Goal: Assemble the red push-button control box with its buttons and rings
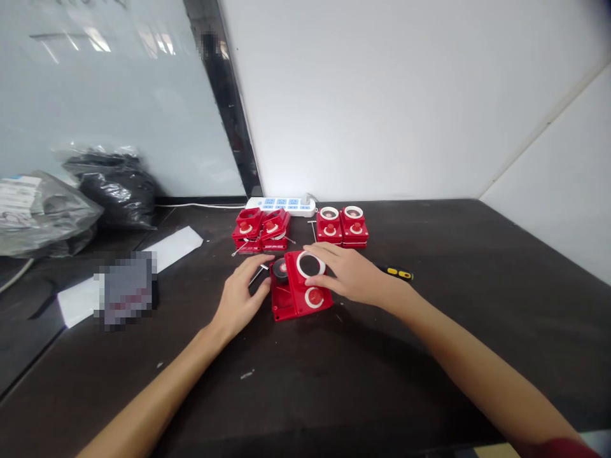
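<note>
In front of me on the dark table lies a red plastic box (284, 306), its inside partly showing with a round black part in it (280, 270). A red cover (301, 294) with a white ring and a round red knob sits over its right side, shifted to the right. My right hand (351, 272) grips this cover at the ring, thumb and fingers on either side of it. At the box's left edge, my left hand (241, 294) holds it between thumb and fingers. A thin metal rod (258, 275) lies beside the left hand.
Behind stand two red units with loose tops (246, 230) and two with white rings (354, 228). A power strip (281, 205) runs along the wall. A black-yellow screwdriver (400, 273) lies right of my right hand. Plastic bags (114, 187) and a white sheet (179, 247) are left.
</note>
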### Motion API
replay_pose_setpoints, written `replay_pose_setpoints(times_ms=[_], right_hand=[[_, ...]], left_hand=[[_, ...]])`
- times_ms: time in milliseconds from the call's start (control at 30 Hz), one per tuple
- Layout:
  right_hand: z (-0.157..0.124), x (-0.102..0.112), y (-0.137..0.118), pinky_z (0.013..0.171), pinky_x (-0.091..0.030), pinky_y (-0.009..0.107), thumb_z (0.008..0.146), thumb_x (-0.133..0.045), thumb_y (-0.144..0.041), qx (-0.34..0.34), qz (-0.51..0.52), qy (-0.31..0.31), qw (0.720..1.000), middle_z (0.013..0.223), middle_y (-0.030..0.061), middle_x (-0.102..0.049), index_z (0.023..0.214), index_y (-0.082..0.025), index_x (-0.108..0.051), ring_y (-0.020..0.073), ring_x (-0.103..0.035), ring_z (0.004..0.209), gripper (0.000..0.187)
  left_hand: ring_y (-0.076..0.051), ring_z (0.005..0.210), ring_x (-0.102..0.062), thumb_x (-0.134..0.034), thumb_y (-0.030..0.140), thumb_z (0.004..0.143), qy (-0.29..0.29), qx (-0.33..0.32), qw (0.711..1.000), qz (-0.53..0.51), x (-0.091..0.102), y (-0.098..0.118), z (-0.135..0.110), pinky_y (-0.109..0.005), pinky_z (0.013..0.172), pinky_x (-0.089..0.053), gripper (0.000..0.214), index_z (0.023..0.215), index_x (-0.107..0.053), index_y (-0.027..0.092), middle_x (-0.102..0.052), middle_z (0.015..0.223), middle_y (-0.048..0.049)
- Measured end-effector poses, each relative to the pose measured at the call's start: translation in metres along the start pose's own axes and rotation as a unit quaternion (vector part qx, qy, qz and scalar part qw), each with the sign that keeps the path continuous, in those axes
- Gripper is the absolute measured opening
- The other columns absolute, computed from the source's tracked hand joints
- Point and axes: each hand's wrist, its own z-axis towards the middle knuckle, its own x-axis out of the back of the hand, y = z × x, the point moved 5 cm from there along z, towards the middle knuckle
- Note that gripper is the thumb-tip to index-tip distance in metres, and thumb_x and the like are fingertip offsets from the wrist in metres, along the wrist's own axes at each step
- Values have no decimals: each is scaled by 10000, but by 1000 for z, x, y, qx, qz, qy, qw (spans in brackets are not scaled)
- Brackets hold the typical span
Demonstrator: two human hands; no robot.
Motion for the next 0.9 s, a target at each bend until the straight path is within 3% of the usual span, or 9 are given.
replay_pose_setpoints(times_ms=[200, 500, 767, 900], right_hand=[[22, -8, -19, 857, -530, 394, 947, -546, -456, 1, -60, -25, 998, 1271, 156, -605, 1332, -134, -529, 272, -641, 1057, 502], [38, -30, -16, 769, -515, 360, 940, -551, -484, 3, -56, -40, 998, 1251, 130, -619, 1314, -166, -551, 260, -648, 1001, 491], [41, -40, -14, 818, -518, 369, 951, -541, -461, 7, -33, -34, 999, 1316, 134, -589, 1351, -159, -534, 261, -634, 1053, 501], [42, -42, -12, 822, -527, 369, 941, -557, -467, 10, -6, -30, 999, 1283, 135, -603, 1349, -143, -537, 258, -635, 1056, 522]], left_hand=[[-256, 1159, -607, -551, 279, 873, -21, 73, 994, -83, 2, -14, 1, -466, 1042, -453, 483, 1350, -501, 225, -629, 1294, -79], [-264, 1141, -629, -660, 263, 777, -69, 93, 978, -172, -2, -28, 2, -504, 1003, -501, 634, 1377, -458, 232, -643, 1241, -95], [-251, 1105, -649, -577, 304, 871, -6, 91, 985, -144, 7, -25, 1, -460, 991, -510, 418, 1279, -556, 213, -672, 1201, -87], [-259, 1109, -642, -571, 355, 890, -16, 87, 990, -111, 7, -19, 0, -440, 984, -509, 441, 1309, -555, 218, -644, 1282, -85]])
